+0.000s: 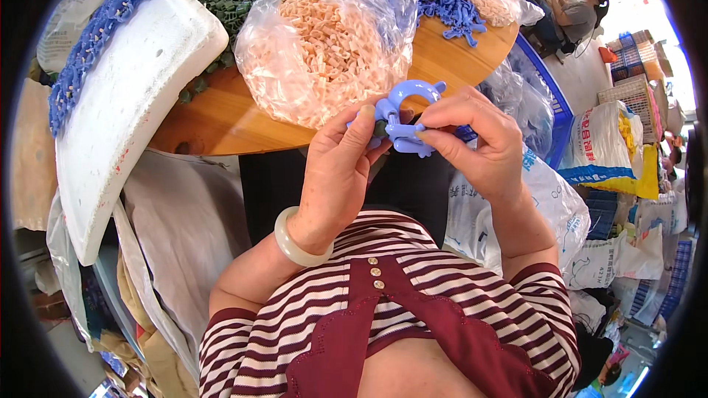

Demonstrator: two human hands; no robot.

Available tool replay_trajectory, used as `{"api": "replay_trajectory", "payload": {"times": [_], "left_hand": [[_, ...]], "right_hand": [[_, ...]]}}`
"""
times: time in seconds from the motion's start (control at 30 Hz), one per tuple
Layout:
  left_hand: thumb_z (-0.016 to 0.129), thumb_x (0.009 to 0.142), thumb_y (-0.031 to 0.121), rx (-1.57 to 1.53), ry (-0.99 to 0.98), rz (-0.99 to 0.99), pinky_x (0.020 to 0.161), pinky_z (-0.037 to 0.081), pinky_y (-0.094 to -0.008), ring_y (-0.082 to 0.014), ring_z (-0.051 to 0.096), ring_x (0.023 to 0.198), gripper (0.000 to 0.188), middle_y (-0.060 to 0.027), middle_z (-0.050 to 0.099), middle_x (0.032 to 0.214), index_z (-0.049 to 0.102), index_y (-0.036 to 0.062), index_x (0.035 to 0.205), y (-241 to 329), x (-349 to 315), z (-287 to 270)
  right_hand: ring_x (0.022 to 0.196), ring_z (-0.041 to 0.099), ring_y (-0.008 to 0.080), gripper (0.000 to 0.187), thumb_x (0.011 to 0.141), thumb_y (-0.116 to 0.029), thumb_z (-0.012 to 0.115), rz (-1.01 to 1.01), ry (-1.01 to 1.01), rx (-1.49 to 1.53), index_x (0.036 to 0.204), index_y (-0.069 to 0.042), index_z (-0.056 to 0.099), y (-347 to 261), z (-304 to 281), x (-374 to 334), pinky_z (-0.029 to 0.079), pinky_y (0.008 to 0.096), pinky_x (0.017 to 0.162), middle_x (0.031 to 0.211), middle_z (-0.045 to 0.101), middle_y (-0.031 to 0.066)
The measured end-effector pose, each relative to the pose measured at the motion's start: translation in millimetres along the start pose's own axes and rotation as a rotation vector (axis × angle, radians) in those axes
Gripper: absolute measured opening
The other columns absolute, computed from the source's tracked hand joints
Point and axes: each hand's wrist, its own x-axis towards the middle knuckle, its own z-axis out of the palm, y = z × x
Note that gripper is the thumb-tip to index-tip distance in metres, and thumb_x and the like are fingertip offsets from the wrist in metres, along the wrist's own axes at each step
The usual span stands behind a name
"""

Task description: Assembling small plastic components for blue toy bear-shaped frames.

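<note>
Blue toy (405, 131) sits clamped in the grip of left hand (335, 169) and right hand (483, 140). A bag (259, 55) rests on the desk (457, 60)

Table: wooden tabletop (214, 121), warm brn, glossy, curved near edge.
Foam: wht foam board (140, 74) on L, overlaps tabletop edge, scuffed, few red marks.
Far L: tan sheet (33, 155), material unclear; whitish plastic bag (70, 26) above.
Drape: pale grey sheeting (181, 206), folded, R of foam's lower end.
Crate: blue plastic crate (562, 107), just R of tabletop.
Sacks: wht sack w/ red + blue print (599, 140); yellow bag (649, 173) just below.
Baskets: cream lattice basket (627, 99).
Upper R: co-worker (579, 18), grey top.
</note>
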Motion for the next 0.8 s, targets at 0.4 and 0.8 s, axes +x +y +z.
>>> {"api": "replay_trajectory", "payload": {"times": [0.4,0.8], "left_hand": [[0.047,0.097,0.019,0.059,0.017,0.072,0.09,0.045,-0.0287,-0.0151,0.059,0.102,0.032,-0.0111,0.061,0.111,0.052,-0.0011,0.122,-2.6,-1.4,-2.1],[0.047,0.096,0.018,0.056,-0.02,0.095,0.093,0.045,-0.0308,-0.0178,0.058,0.104,0.033,-0.0139,0.06,0.113,0.051,-0.0023,0.122,-2.3,-2.1,0.3]], "right_hand": [[0.075,0.058,0.0164,0.015,0.075,0.004,0.067,0.05,0.055,-0.045,0.09,0.0,0.065,-2.9,12.4,-9.4,0.046,0.0258,0.067,0.084,0.064,0.0088],[0.074,0.059,0.0202,0.017,0.07,0.003,0.071,-0.093,0.046,-0.208,0.086,-0.003,0.066,-1.6,9.3,-5.7,0.046,0.0283,0.066,0.081,0.065,0.0079]]}}
